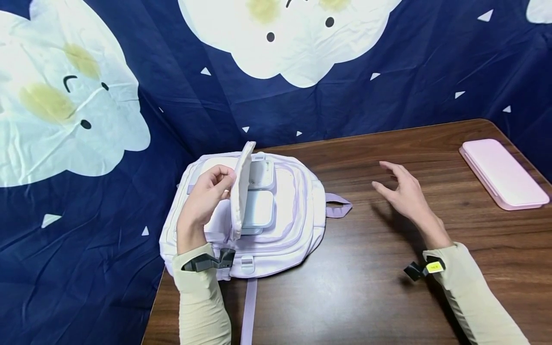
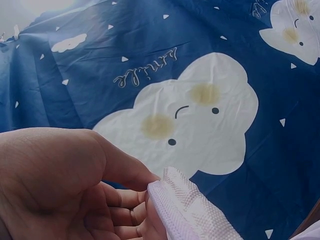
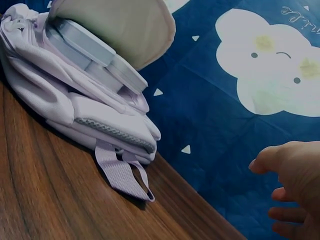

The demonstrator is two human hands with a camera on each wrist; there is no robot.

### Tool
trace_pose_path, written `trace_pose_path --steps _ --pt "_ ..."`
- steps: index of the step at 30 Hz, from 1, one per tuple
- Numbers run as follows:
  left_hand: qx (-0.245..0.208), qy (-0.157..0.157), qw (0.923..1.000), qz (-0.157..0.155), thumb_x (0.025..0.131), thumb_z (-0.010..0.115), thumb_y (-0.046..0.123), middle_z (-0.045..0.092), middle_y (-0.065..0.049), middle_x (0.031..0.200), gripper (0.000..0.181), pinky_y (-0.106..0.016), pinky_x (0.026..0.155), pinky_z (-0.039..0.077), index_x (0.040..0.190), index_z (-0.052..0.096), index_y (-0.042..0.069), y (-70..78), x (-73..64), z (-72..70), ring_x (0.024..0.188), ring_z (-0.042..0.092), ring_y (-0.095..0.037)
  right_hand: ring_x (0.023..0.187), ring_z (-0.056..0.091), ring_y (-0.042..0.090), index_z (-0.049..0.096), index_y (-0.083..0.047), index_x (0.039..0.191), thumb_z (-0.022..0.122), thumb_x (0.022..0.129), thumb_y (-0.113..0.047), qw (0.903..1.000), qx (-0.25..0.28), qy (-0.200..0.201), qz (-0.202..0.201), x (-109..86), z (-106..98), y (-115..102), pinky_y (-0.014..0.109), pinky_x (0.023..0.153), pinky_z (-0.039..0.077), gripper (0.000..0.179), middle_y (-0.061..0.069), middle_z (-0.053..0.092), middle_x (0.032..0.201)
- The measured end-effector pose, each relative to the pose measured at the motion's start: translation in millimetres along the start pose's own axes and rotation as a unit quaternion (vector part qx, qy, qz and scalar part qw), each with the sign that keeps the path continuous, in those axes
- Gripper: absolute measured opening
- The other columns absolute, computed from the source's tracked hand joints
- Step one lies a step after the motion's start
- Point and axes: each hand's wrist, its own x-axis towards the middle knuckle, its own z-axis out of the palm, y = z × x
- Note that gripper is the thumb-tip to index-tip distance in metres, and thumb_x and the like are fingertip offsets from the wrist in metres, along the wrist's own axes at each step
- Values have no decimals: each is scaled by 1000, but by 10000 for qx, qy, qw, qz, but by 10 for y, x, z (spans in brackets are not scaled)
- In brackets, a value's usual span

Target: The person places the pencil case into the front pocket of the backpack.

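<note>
A pale lavender backpack (image 1: pixel 297 249) lies on the table with its front pocket unzipped. My left hand (image 1: pixel 203 194) pinches the edge of the pocket flap (image 1: pixel 239 199) between thumb and fingers and holds it raised; the left wrist view shows the flap's edge (image 2: pixel 187 207) in that pinch. Inside the pocket sit two light-coloured boxes, one with a clear lid (image 1: pixel 262 173) and a plain pale one (image 1: pixel 260 208). To the right of the backpack, my right hand (image 1: pixel 403 191) hovers over the table, thumb and fingers spread apart, holding nothing.
A pink case (image 1: pixel 502 172) lies at the table's right end. The backpack's purple top loop (image 1: pixel 338 205) points right, and a strap (image 1: pixel 248 311) trails toward the front edge. A dark blue cloth (image 1: pixel 172 72) with cloud faces hangs behind and to the left of the wooden table (image 1: pixel 345 297).
</note>
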Motion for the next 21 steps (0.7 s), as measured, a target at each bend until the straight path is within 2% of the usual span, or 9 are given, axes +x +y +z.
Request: trace_pose_path --steps 6,10,17,19,21 --pt "38 22 10000 -10 99 47 7 46 4 73 5 -17 58 41 96 51 5 3 -4 -2 66 45 -6 113 53 37 51 -2 133 71 85 -15 9998 40 111 128 -33 -73 66 21 90 41 53 23 56 122" --pt "35 26 10000 -6 99 47 7 46 4 74 5 -16 58 42 96 51 5 6 -3 -7 66 45 -6 115 53 38 50 -3 133 71 85 -16 9994 50 186 287 -42 -144 117 22 95 43 54 23 55 124" --pt "45 20 10000 -25 99 47 7 46 5 73 6 -16 58 42 95 51 5 7 -5 -9 66 46 -5 118 51 37 49 -1 134 71 86 -18 9980 45 281 558 -64 -277 215 5 91 35 55 23 53 128" --pt "55 26 10000 -30 99 47 7 46 5 73 6 -16 58 42 95 51 5 10 -7 -9 66 46 -5 118 51 37 49 -2 135 70 87 -19 9977 27 290 608 -71 -312 233 14 97 40 55 23 52 129" --pt "64 31 10000 -43 99 47 7 46 5 74 6 -16 58 42 95 51 6 13 -9 -9 67 46 -5 118 50 37 48 -2 135 70 87 -20 9974 21 308 650 -75 -350 252 29 101 43 56 23 52 131"
